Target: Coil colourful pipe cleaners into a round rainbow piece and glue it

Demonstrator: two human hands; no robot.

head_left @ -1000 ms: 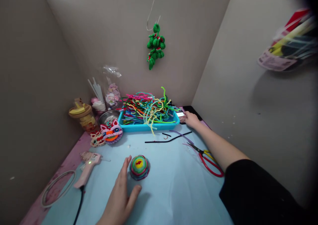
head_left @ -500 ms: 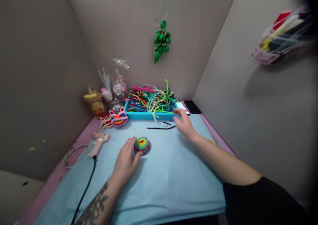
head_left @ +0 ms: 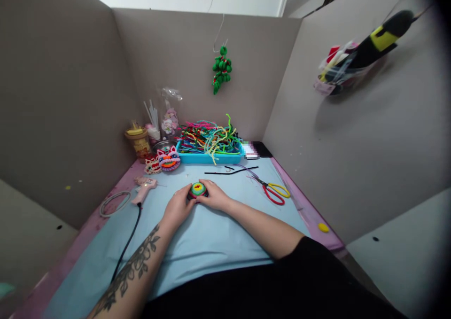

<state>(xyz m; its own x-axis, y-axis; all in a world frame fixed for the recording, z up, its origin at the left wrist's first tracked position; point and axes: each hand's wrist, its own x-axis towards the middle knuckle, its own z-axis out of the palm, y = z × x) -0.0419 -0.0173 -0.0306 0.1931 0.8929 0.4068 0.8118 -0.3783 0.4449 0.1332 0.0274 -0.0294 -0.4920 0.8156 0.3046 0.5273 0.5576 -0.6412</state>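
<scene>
Between both palms, at the middle of the blue-covered table, sits a small round pipe-cleaner piece [head_left: 198, 189] with coloured rings and a yellow centre marked in red. My left hand [head_left: 179, 205] wraps its left side, thumb at the near edge. My right hand [head_left: 213, 195] closes round its right side, fingers curled over the far edge. Parts of its sides are hidden by the fingers. Beyond my hands lie a long black pipe cleaner [head_left: 220, 173] and a short black piece. Scissors [head_left: 270, 187] with red and yellow handles rest to the right.
A blue tray [head_left: 211, 159] heaped with pipe cleaners stands at the back, with a phone [head_left: 262, 149] beside it. Two lion-head ornaments [head_left: 169, 159], a lidded cup [head_left: 139, 143] and a pink glue gun [head_left: 143, 190] with a cord are on the left. Partitions enclose the table.
My right hand has come from near the tray to the round piece and closed on its right side. My left hand now grips it more closely. The view has shifted, showing the scissors.
</scene>
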